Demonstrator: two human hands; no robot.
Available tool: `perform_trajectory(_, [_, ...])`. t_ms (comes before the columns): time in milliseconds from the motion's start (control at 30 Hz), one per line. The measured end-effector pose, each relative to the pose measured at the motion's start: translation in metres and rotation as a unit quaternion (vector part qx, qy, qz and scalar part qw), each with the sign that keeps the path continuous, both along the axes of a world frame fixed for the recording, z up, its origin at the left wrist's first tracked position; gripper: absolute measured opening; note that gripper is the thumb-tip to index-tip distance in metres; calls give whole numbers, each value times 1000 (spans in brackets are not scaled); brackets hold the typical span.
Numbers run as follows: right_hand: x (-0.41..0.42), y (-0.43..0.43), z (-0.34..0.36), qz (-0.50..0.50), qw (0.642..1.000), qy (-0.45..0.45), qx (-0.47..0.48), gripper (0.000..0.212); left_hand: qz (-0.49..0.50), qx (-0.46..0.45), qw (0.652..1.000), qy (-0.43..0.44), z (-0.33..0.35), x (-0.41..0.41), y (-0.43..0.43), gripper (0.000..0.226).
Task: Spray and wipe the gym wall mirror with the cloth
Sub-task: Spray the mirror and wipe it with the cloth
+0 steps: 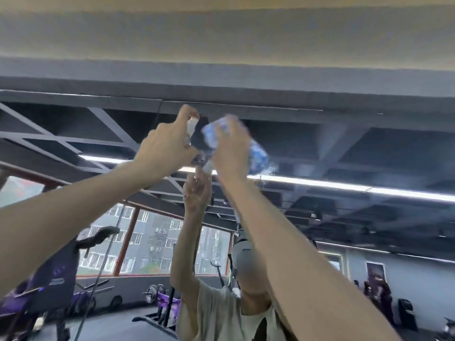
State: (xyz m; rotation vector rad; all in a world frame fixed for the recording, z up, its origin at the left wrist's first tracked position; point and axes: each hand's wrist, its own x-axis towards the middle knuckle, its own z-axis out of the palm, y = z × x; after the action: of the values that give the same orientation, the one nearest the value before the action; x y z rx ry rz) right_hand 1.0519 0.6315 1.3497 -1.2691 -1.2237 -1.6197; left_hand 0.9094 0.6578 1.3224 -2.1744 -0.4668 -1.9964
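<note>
A: Where's the spray bottle (192, 124) sitting?
B: It's standing upright, white cap up, near the mirror's (369, 156) top edge.
A: And the cloth (258, 157)?
B: Blue-and-white, it's bunching up just beside it, blurred.

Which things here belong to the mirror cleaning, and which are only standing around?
For the job:
- spray bottle, held in the left hand
- blue-white cloth, held in the right hand
- mirror

Only around:
- purple gym machine
- weight plates
- windows
</note>
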Motion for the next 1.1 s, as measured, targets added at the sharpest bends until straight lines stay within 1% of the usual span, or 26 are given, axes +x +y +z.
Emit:
perform_trajectory(33, [-12, 18, -13, -11, 997, -54, -56, 55, -5, -8, 1000, -15, 0, -7, 8, 50])
perform_trajectory(67, [-16, 30, -25, -43, 985, -122, -116, 51, -11, -19, 999, -27, 0, -12, 14, 50])
perform_trajectory(100, [-8, 32, -29, -72, 965, -205, -146, 45, -14, -25, 999, -32, -1, -17, 20, 50])
perform_trajectory(133, [0, 22, -27, -76, 958, -236, -142, 37, -13, -25, 999, -28, -3, -21, 26, 51])
perform_trajectory(167, [17, 9, -12, -72, 962, -249, -85, 35, -8, -26, 999, -19, -7, -24, 32, 52])
perform_trajectory(200, [35, -11, 9, -66, 977, -203, -14, 34, -2, -27, 1000, -10, -11, -25, 36, 53])
perform_trajectory(233, [57, -31, 33, -87, 986, -126, 63, 29, 3, -27, 1000, -1, -14, -26, 39, 54])
perform_trajectory(267, [71, -47, 51, -100, 989, -34, 106, 27, 7, -25, 1000, 9, -16, -28, 44, 54])
perform_trajectory(300, [79, -55, 67, -69, 989, 33, 125, 34, 9, -22, 1000, 16, -17, -29, 49, 54])
perform_trajectory(333, [75, -50, 75, -61, 988, 33, 138, 39, 14, -23, 999, 21, -17, -30, 52, 54])
perform_trajectory(367, [58, -33, 71, -39, 992, 23, 121, 41, 16, -26, 999, 28, -17, -32, 56, 54])
perform_trajectory(400, [40, -8, 61, -32, 996, -1, 78, 40, 15, -27, 999, 32, -18, -33, 58, 54])
perform_trajectory(433, [20, 17, 50, -20, 998, -50, 25, 39, 12, -26, 999, 29, -18, -34, 62, 55])
perform_trajectory(500, [-13, 54, 37, -34, 983, -146, -110, 40, 9, -24, 999, 27, -19, -36, 66, 54])
perform_trajectory(533, [-27, 61, 40, -38, 972, -169, -159, 46, 9, -26, 999, 26, -20, -36, 68, 53])
perform_trajectory(567, [-35, 62, 55, -54, 965, -173, -189, 55, 14, -26, 999, 24, -20, -38, 71, 52])
perform_trajectory(600, [-39, 62, 72, -67, 963, -170, -199, 60, 19, -30, 999, 21, -20, -40, 75, 52])
perform_trajectory(700, [-41, 69, 105, -101, 968, -148, -176, 56, 9, -49, 999, 15, -24, -44, 86, 51])
perform_trajectory(767, [-41, 74, 95, -81, 973, -145, -163, 56, -21, -58, 998, 9, -28, -46, 91, 52])
perform_trajectory(867, [-31, 65, 22, -38, 972, -139, -186, 63, -39, -51, 998, 1, -36, -45, 92, 53])
perform_trajectory(933, [-22, 45, -42, -16, 958, -184, -219, 63, -51, -49, 997, -2, -42, -45, 90, 53])
perform_trajectory(967, [-14, 34, -55, -9, 950, -203, -239, 63, -56, -54, 997, -2, -43, -45, 89, 54])
perform_trajectory(1000, [-7, 22, -52, -18, 947, -212, -242, 63, -57, -61, 996, 1, -44, -45, 88, 54])
perform_trajectory(1033, [5, 15, -33, -38, 953, -207, -218, 61, -57, -67, 996, 5, -45, -44, 86, 55])
perform_trajectory(1067, [18, 5, -7, -29, 971, -170, -168, 55, -56, -74, 996, 7, -44, -42, 84, 56])
perform_trajectory(1100, [29, -10, 22, -1, 989, -100, -108, 48, -57, -77, 995, 9, -44, -40, 81, 55])
